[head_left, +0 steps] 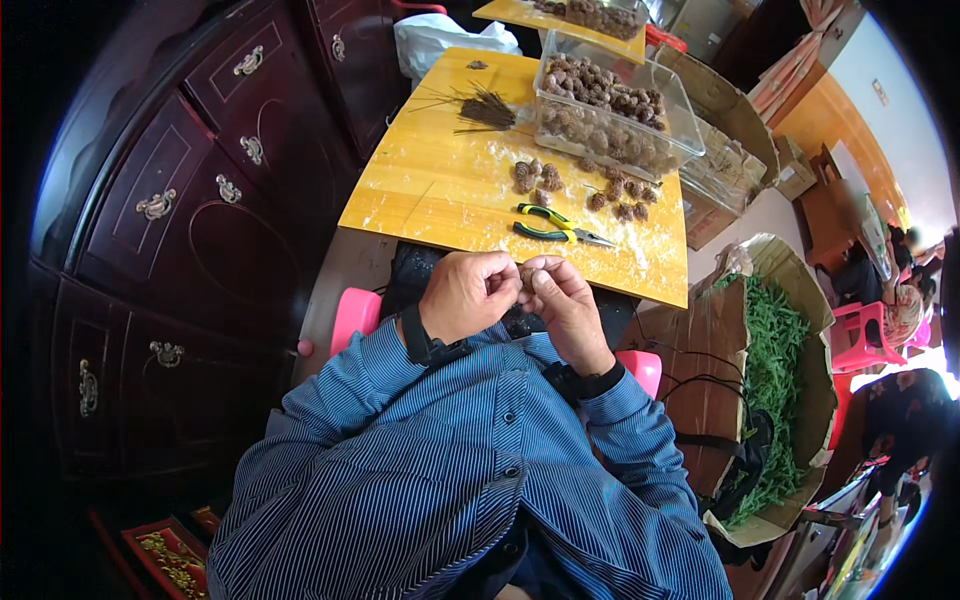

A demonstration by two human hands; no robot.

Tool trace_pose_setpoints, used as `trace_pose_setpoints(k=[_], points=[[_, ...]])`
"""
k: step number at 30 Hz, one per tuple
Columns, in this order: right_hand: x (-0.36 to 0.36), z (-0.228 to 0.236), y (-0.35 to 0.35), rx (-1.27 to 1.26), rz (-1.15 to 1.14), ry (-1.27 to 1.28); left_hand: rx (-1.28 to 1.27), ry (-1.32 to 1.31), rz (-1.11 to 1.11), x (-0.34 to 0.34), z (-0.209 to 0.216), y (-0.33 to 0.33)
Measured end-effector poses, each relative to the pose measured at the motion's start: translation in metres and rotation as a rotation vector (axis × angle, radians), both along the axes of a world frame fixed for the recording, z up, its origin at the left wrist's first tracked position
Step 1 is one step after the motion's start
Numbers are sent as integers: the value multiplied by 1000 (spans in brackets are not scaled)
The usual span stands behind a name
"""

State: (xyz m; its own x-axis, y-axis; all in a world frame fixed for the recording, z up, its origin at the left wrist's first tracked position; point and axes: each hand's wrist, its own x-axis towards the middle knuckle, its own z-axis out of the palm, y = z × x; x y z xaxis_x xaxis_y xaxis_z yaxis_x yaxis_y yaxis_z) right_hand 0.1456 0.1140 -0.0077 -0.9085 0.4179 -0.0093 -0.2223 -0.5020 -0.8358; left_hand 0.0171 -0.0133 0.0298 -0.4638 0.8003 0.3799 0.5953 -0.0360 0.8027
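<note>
At the table's near edge, both hands meet in front of my shirt with fingertips pinched together. My right hand [564,308] is closed on a small brown thing that looks like a pine cone, mostly hidden by the fingers. My left hand [466,292] is closed beside it, touching the right fingertips; what it pinches is hidden. Just beyond them lie pliers [548,229] with yellow-and-black handles, jaws pointing right. Loose pine cones [540,178] sit past the pliers, with more cones [622,192] to their right. A bundle of thin dark wires [486,108] lies farther back.
A clear plastic bin [680,135] of pine cones stands on the yellow table [400,180]. On the right, a cardboard box [738,335] holds green artificial foliage [770,400]. Dark wooden cabinets [190,230] line the left. Other people are at the far right.
</note>
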Motion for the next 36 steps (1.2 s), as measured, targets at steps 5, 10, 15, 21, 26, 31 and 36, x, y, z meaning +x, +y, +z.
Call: trace_pose_setpoints(k=[5, 10, 15, 21, 26, 31, 36], points=[[5, 0, 7, -72, -5, 41, -17, -99, -45, 1, 2, 4], [3, 3, 3, -74, 10, 7, 69, 46, -97, -12, -4, 2], [5, -8, 11, -183, 138, 61, 53, -30, -54, 2, -6, 1], [3, -7, 13, -143, 68, 99, 8, -73, -72, -7, -5, 7], [5, -3, 14, -148, 98, 66, 2, -162, -82, -7, -9, 2], [6, -5, 15, -148, 150, 67, -18, -198, -114, -10, -2, -3], [5, -4, 14, -92, 143, 16, -12, -188, -104, -14, -4, -3]])
